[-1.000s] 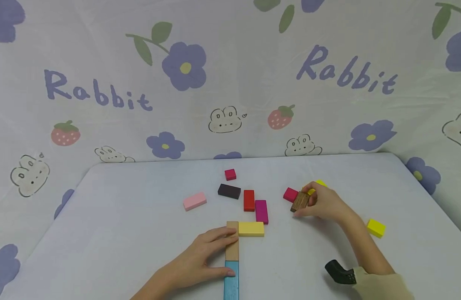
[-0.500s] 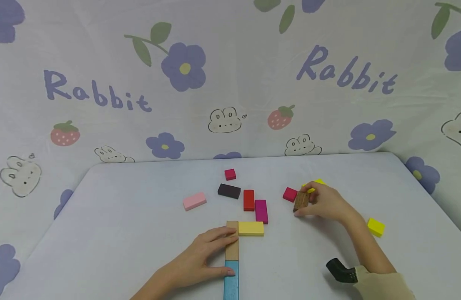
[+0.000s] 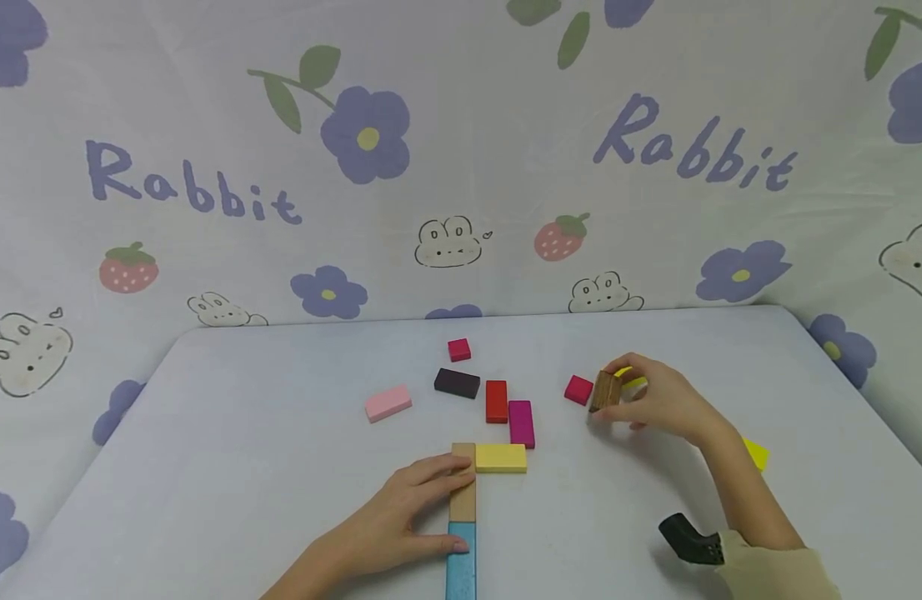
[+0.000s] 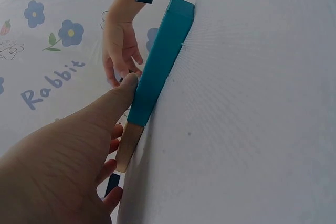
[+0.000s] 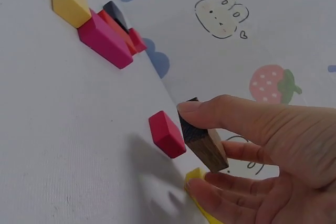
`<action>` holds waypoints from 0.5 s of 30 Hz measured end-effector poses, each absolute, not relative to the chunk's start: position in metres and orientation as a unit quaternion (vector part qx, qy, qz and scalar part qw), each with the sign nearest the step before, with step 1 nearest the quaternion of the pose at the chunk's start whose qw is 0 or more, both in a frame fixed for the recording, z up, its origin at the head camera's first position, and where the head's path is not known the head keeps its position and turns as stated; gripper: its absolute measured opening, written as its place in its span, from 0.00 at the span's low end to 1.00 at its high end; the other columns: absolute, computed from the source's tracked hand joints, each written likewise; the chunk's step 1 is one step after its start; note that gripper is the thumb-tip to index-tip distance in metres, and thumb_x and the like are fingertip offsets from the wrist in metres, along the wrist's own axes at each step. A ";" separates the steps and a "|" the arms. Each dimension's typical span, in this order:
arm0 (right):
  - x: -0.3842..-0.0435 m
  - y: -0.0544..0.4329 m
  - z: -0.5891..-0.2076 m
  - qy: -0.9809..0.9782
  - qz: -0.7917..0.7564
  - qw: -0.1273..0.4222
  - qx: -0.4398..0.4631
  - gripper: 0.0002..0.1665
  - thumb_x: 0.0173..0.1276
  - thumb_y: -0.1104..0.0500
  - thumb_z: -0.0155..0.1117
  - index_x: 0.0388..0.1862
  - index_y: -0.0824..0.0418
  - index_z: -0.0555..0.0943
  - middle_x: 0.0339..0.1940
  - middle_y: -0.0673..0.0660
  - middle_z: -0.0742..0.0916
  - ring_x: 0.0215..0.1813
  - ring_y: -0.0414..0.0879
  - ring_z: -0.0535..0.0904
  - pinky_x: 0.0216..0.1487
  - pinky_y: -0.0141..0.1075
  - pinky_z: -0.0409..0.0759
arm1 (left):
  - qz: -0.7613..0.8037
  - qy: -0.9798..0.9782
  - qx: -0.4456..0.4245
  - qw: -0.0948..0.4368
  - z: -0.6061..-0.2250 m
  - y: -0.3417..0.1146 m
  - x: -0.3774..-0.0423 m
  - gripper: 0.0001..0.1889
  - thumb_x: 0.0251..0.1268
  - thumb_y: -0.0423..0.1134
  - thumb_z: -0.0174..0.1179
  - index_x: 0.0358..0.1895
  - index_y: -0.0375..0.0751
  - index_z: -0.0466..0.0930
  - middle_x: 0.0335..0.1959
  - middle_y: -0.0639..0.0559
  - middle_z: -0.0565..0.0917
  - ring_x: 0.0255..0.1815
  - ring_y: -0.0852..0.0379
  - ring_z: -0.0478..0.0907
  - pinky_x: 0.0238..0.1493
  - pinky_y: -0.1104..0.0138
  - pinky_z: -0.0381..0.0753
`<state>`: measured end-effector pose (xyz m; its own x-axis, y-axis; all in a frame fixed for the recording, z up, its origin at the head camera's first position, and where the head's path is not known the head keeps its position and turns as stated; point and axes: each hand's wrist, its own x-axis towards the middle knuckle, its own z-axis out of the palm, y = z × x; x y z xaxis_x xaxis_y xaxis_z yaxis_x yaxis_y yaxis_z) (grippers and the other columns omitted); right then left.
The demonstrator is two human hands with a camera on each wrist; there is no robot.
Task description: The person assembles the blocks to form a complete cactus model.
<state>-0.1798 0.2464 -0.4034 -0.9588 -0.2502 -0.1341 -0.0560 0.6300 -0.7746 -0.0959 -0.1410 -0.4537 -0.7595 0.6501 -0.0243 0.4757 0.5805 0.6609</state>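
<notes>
My right hand point(image 3: 656, 400) pinches a brown wooden block point(image 3: 604, 391) between thumb and fingers, lifted just off the table; the right wrist view shows the same brown block point(image 5: 203, 142) clear of the surface. A small magenta cube point(image 3: 578, 389) lies just left of it, and a yellow block point(image 3: 632, 382) sits partly hidden behind the fingers. My left hand point(image 3: 408, 517) rests flat on the table, fingers on the tan block point(image 3: 464, 492) and thumb against the blue block point(image 3: 461, 562), which lie end to end. A yellow block point(image 3: 501, 457) touches the tan one's right side.
Loose blocks lie mid-table: pink point(image 3: 388, 402), dark brown point(image 3: 457, 382), red point(image 3: 496, 401), purple point(image 3: 521, 423) and a small magenta cube point(image 3: 458, 349). Another yellow block point(image 3: 757, 454) peeks out behind my right forearm. A printed cloth backdrop point(image 3: 446, 167) rises behind the table.
My right hand has tipped the brown block up from lying flat and raised it slightly off the table. The left hand has stayed put.
</notes>
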 end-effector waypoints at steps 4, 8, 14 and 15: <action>-0.180 0.243 -0.403 0.892 -0.429 0.106 -0.093 0.37 0.63 0.56 0.79 0.66 0.67 0.73 0.56 0.68 0.82 0.46 0.52 0.84 0.39 0.39 0.89 | 0.330 0.878 0.319 0.134 -0.454 -0.141 -0.096 0.38 0.69 0.63 0.67 0.80 0.59 0.70 0.82 0.59 0.65 0.82 0.48 0.60 0.78 0.39 0.65; -0.179 0.241 -0.402 0.895 -0.424 0.089 -0.105 0.37 0.63 0.57 0.79 0.67 0.67 0.73 0.60 0.71 0.81 0.51 0.57 0.84 0.44 0.42 0.90 | 0.331 0.878 0.318 0.134 -0.454 -0.141 -0.095 0.38 0.69 0.62 0.67 0.80 0.58 0.70 0.82 0.59 0.65 0.82 0.48 0.61 0.78 0.39 0.66; -0.180 0.235 -0.403 0.896 -0.424 0.066 -0.113 0.38 0.64 0.58 0.80 0.69 0.66 0.73 0.63 0.72 0.80 0.50 0.57 0.86 0.55 0.52 0.89 | 0.329 0.880 0.315 0.137 -0.454 -0.140 -0.094 0.38 0.69 0.63 0.67 0.80 0.59 0.69 0.82 0.60 0.65 0.83 0.49 0.60 0.78 0.39 0.65; -0.180 0.235 -0.404 0.895 -0.426 0.062 -0.114 0.38 0.64 0.58 0.80 0.69 0.66 0.73 0.63 0.72 0.80 0.50 0.57 0.86 0.55 0.52 0.88 | 0.327 0.880 0.315 0.137 -0.454 -0.140 -0.094 0.38 0.69 0.63 0.67 0.80 0.59 0.69 0.82 0.60 0.65 0.83 0.49 0.60 0.78 0.39 0.65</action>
